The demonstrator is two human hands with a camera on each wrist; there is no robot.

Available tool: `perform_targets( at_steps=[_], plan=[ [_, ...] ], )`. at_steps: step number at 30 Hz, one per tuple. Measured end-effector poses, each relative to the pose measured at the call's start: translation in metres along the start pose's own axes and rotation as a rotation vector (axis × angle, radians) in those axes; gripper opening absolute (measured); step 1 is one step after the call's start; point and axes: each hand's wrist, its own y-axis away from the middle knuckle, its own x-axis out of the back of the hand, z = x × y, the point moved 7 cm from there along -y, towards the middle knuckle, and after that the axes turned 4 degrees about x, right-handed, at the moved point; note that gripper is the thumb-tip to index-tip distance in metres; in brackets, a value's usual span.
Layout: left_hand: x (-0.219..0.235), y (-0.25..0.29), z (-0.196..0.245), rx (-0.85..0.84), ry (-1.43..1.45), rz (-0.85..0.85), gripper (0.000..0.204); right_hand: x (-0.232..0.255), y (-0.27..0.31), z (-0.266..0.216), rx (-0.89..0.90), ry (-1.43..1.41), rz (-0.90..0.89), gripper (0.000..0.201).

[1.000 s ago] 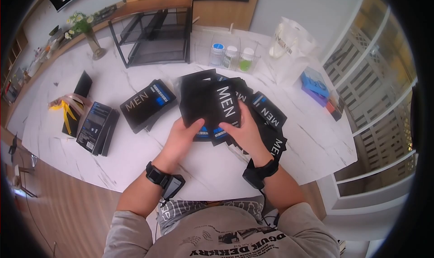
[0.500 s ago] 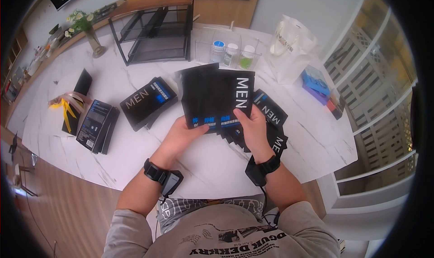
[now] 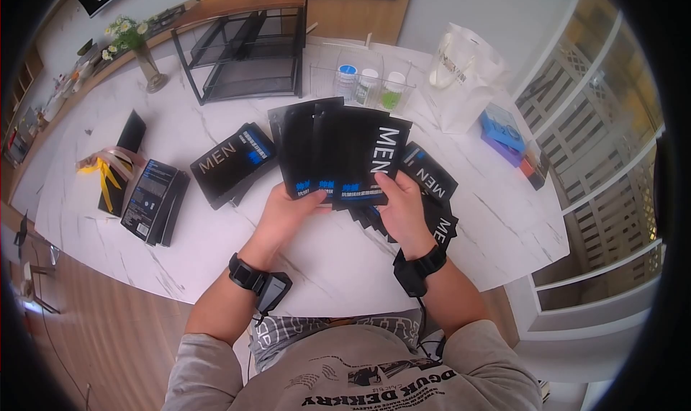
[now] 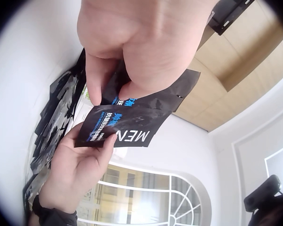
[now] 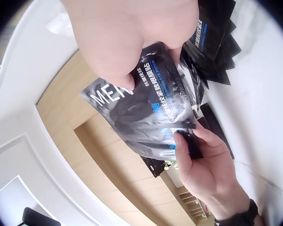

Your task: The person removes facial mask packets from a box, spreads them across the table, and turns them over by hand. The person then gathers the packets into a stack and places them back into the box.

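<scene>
Several black foil eye patch sachets (image 3: 349, 145) with white MEN lettering are fanned out between my two hands, lifted over the table. My left hand (image 3: 286, 213) pinches the left ones near their lower edge, thumb on top. At the right sachet's lower right corner, my right hand (image 3: 404, 208) grips with thumb in front and fingers behind. The right wrist view shows the printed front of the right sachet (image 5: 155, 89) overlapping the others. Beneath and to the right lies a spread pile of the same sachets (image 3: 432, 177), partly hidden by my right hand.
Left of my hands is a stack of black MEN packets (image 3: 229, 168). Farther left stand black boxes (image 3: 152, 202) and a ribbon-tied item (image 3: 111, 170). Behind are a mesh rack (image 3: 252, 87), a clear organizer with bottles (image 3: 368, 83), a white bag (image 3: 464, 80) and a blue box (image 3: 502, 127).
Both hands have lifted the sachets off the pile. The fan has since widened, with the left sachets sliding left and the right one shifting slightly right.
</scene>
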Motion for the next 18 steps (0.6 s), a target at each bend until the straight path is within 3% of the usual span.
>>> perform_targets(
  at_steps=[6, 9, 18],
  plan=[
    [-0.009, 0.003, -0.003, 0.029, 0.121, -0.035, 0.027, -0.002, 0.002, 0.007, -0.039, -0.076, -0.013, 0.023],
    [-0.01, 0.004, -0.002, 0.066, 0.047, -0.021, 0.029, -0.003, 0.002, -0.001, 0.017, -0.04, 0.024, 0.024],
    [-0.005, 0.002, -0.002, 0.017, 0.237, 0.036, 0.019, -0.005, 0.004, 0.013, -0.043, 0.099, -0.075, 0.022]
  ],
)
